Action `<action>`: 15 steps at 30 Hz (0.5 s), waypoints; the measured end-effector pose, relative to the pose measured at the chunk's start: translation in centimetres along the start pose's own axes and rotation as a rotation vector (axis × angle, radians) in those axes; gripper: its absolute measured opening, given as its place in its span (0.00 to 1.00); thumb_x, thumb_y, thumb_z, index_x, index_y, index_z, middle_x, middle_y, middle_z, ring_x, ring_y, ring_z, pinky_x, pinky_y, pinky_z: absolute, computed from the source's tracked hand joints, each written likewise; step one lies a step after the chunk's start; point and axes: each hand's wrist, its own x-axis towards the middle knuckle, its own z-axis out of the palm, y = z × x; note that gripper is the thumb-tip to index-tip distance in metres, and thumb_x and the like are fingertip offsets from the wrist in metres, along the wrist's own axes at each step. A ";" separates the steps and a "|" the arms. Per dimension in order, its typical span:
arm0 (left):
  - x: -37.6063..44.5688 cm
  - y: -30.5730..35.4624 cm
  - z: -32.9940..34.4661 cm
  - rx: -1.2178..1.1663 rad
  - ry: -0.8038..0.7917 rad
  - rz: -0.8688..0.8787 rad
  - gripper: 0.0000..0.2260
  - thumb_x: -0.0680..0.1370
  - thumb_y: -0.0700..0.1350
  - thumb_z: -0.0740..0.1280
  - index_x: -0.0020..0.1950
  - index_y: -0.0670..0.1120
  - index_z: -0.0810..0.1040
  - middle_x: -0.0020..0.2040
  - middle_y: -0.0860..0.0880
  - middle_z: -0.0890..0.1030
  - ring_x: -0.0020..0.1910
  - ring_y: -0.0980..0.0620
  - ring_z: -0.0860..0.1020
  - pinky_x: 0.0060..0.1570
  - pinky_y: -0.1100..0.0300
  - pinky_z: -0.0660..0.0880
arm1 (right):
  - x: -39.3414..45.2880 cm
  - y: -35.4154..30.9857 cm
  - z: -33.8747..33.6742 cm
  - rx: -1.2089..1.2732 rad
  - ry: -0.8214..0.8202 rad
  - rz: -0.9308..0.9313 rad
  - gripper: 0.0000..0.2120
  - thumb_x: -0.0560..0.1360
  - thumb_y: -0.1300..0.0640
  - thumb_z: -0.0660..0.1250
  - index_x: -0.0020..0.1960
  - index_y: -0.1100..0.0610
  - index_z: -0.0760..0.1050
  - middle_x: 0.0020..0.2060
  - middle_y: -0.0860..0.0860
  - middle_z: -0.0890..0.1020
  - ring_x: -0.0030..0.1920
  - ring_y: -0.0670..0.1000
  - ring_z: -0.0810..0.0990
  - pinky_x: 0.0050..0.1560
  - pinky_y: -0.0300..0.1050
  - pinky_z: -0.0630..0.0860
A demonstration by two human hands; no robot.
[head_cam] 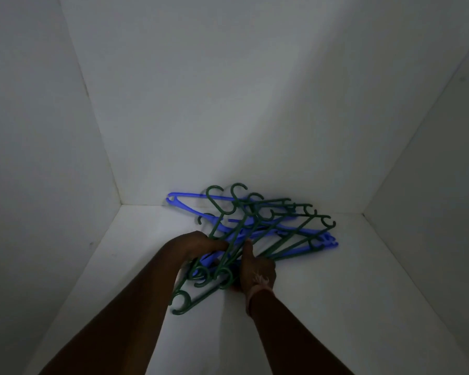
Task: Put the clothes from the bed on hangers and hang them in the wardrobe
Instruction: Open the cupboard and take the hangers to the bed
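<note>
Hangers, green (279,234) and blue (186,205), lie in a tangled heap on the white wardrobe floor (336,307), near the back wall. The left hand (198,246) and right hand (256,269) each grip some green ones. Bare floor lies on both sides.

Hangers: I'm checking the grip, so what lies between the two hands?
In the head view, the bunched stems of the green hangers run between the left hand and the right hand, with blue hangers beneath.
</note>
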 end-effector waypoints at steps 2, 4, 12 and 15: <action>-0.6 0.8 0.3 -0.130 -0.108 0.002 0.28 0.69 0.64 0.77 0.56 0.43 0.85 0.50 0.41 0.87 0.55 0.41 0.85 0.62 0.46 0.79 | 0.3 0.1 -0.2 0.010 -0.008 0.023 0.40 0.72 0.29 0.65 0.66 0.63 0.74 0.61 0.61 0.79 0.60 0.60 0.79 0.61 0.49 0.76; -1.0 1.5 0.5 -0.297 -0.197 -0.004 0.25 0.74 0.64 0.73 0.60 0.46 0.84 0.53 0.41 0.87 0.57 0.41 0.84 0.59 0.49 0.81 | 0.8 -0.1 -0.5 0.004 -0.045 0.017 0.40 0.71 0.29 0.67 0.65 0.62 0.74 0.61 0.60 0.79 0.60 0.60 0.79 0.59 0.48 0.76; 0.6 1.2 3.5 -0.371 -0.050 0.124 0.23 0.69 0.54 0.81 0.57 0.42 0.84 0.47 0.40 0.87 0.47 0.42 0.86 0.52 0.48 0.84 | 0.8 -0.7 -0.2 -0.061 0.004 -0.043 0.26 0.79 0.38 0.62 0.59 0.61 0.71 0.56 0.59 0.80 0.50 0.58 0.79 0.47 0.43 0.72; 0.0 0.6 2.9 -0.401 -0.099 0.142 0.15 0.75 0.45 0.77 0.58 0.40 0.84 0.48 0.37 0.86 0.49 0.39 0.86 0.54 0.46 0.83 | -0.6 -0.3 -0.6 -0.028 0.039 -0.113 0.22 0.80 0.39 0.62 0.55 0.58 0.65 0.50 0.55 0.80 0.41 0.52 0.76 0.43 0.41 0.71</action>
